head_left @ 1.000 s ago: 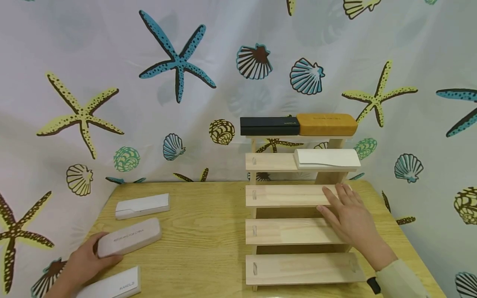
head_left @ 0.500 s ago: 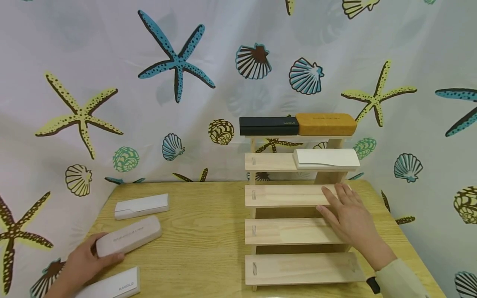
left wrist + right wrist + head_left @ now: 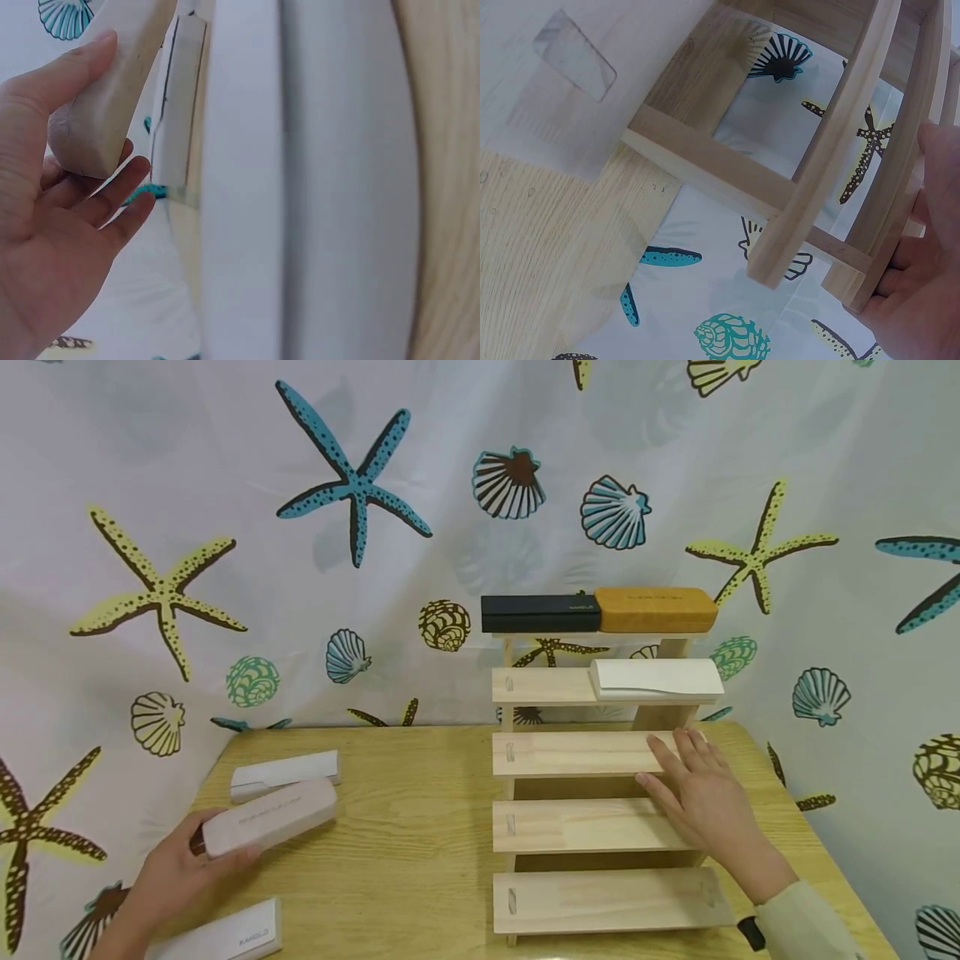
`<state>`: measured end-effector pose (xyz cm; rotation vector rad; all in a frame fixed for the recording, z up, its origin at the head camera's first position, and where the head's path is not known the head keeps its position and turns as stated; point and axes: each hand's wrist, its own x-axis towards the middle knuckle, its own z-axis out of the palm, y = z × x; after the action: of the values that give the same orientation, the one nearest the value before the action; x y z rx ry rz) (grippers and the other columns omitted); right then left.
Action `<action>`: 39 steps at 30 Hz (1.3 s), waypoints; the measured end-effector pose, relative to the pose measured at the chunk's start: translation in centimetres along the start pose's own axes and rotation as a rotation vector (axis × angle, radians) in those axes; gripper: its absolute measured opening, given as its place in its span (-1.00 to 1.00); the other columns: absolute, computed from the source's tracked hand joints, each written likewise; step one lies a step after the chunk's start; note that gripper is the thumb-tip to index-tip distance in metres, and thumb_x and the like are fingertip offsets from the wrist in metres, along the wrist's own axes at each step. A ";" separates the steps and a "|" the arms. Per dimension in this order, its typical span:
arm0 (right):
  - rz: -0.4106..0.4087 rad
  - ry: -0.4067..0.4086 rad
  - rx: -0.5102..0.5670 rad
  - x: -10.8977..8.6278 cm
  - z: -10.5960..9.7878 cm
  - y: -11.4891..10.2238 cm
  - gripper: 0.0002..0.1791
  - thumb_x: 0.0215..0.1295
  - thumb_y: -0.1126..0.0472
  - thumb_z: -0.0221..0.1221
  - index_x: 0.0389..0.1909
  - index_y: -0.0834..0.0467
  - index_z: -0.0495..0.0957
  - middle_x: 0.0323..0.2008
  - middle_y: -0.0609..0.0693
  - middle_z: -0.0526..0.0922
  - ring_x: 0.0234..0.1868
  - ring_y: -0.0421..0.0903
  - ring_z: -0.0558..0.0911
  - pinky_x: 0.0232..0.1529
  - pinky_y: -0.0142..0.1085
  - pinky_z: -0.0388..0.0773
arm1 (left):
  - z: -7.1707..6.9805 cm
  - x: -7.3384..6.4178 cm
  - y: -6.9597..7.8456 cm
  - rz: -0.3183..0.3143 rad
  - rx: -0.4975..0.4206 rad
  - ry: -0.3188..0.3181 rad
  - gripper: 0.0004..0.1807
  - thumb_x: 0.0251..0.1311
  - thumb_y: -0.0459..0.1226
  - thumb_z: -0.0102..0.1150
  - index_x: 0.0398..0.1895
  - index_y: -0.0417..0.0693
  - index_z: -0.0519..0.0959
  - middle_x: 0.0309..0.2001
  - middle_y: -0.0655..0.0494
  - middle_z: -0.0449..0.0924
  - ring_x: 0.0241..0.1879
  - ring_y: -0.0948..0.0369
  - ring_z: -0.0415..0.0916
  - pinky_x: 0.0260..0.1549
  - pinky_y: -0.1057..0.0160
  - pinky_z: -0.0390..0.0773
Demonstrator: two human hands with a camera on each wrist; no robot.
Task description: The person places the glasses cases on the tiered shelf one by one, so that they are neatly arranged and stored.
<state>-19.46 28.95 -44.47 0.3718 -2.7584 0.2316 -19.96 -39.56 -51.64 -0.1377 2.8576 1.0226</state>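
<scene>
My left hand [image 3: 176,868] pinches a pale pinkish-white glasses case [image 3: 270,817] between thumb and fingers. Held at a tilt, the case shows faint lettering on top and overlaps a white glasses case [image 3: 285,772] behind it. Nearer me lies another white glasses case [image 3: 232,931] with dark lettering; it fills much of the left wrist view. On the right stands a stepped wooden rack [image 3: 585,827]. My right hand [image 3: 708,802] holds the right end of its middle shelf, thumb at the front edge. Fingers [image 3: 892,281] curl at the wood in the right wrist view.
A black glasses case [image 3: 540,614] and a mustard-yellow one [image 3: 656,610] sit side by side on the rack's top shelf. A white case with a wavy flap [image 3: 660,679] lies on the right of the second shelf. Behind the wooden table [image 3: 405,852] hangs a seashell-print curtain [image 3: 420,635].
My left hand has raised the pinkish-white case and carried it slightly away from me and to the right. The right hand stays on the rack.
</scene>
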 end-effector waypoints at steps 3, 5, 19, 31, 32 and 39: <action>0.001 0.004 -0.005 0.0 0.0 0.0 -0.32 0.58 -0.10 0.14 0.54 0.19 0.39 0.48 0.49 0.34 0.52 0.48 0.30 0.55 0.28 0.19 | -0.1 0.0 1.4 0.056 -0.026 0.033 0.12 0.26 0.23 0.40 0.59 -0.33 0.16 0.39 -0.41 0.40 0.23 -0.14 0.46 -0.28 0.56 0.47; 0.003 0.004 -0.009 0.0 0.0 0.0 -0.32 0.58 -0.11 0.14 0.54 0.19 0.38 0.48 0.49 0.34 0.52 0.48 0.30 0.55 0.27 0.19 | -0.1 -0.1 2.5 0.090 -0.029 0.055 0.09 0.26 0.20 0.41 0.59 -0.32 0.18 0.38 -0.40 0.42 0.21 -0.06 0.49 -0.28 0.57 0.48; -0.002 0.009 -0.003 0.1 -0.1 0.0 -0.32 0.58 -0.10 0.14 0.54 0.19 0.38 0.48 0.49 0.34 0.53 0.48 0.29 0.55 0.27 0.18 | -0.7 -0.6 8.4 0.250 -0.090 0.135 -0.11 0.29 0.04 0.46 0.54 -0.16 0.32 0.29 -0.23 0.53 -0.05 0.79 0.30 -0.24 0.60 0.52; -0.007 0.019 0.005 0.0 0.0 -0.1 -0.32 0.57 -0.10 0.15 0.53 0.19 0.39 0.47 0.49 0.36 0.52 0.49 0.31 0.54 0.29 0.19 | -0.7 -0.2 11.9 0.352 -0.131 0.132 -0.27 0.29 -0.07 0.48 0.45 -0.08 0.41 0.16 -0.06 0.57 -0.06 0.60 0.45 -0.27 0.44 0.60; -0.007 0.019 0.005 0.0 0.0 -0.1 -0.32 0.57 -0.10 0.15 0.53 0.20 0.39 0.47 0.49 0.36 0.52 0.49 0.31 0.54 0.29 0.19 | -0.6 -0.1 12.2 0.370 -0.135 0.137 -0.28 0.29 -0.09 0.49 0.43 -0.08 0.43 0.14 -0.04 0.57 -0.06 0.58 0.47 -0.26 0.45 0.60; 0.002 0.005 0.005 -0.1 -0.1 -0.1 -0.31 0.58 -0.13 0.13 0.55 0.18 0.38 0.48 0.48 0.34 0.54 0.48 0.28 0.55 0.29 0.17 | -0.3 0.9 14.6 0.486 -0.167 0.135 -0.33 0.25 -0.17 0.52 0.41 -0.03 0.49 0.12 0.04 0.57 -0.07 0.41 0.53 -0.18 0.50 0.58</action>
<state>-19.37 28.90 -44.43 0.3700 -2.7537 0.2395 -22.59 -28.49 -42.37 0.5194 2.9935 1.3788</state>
